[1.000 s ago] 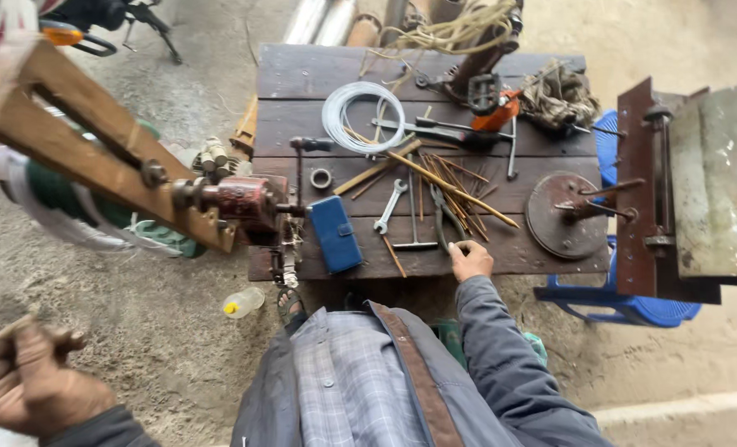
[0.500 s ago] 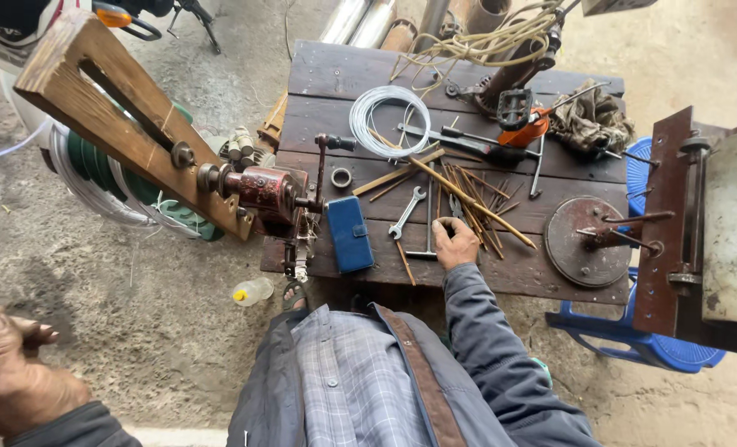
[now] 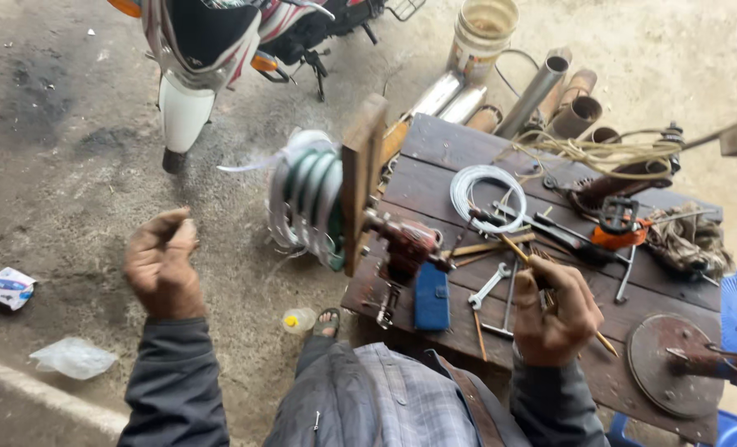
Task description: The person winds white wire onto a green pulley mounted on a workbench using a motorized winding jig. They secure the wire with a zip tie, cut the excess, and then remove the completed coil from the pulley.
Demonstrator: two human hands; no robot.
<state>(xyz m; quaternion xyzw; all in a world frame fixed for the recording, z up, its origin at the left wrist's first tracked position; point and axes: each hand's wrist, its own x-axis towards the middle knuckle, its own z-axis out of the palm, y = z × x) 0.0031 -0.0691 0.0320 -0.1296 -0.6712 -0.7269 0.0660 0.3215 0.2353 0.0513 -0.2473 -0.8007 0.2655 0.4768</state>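
Head view: right hand (image 3: 555, 319), flat on the table (image 3: 435, 178) a second ago, now lifted with fingers pinching a thin stick (image 3: 542, 275); left hand (image 3: 163, 263) loosely curled, empty.

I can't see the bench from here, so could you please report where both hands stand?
Left hand raised off the bench, loosely closed, holding nothing visible. Right hand gripping thin wooden stick over dark wooden workbench. Silver spanner lies beside.
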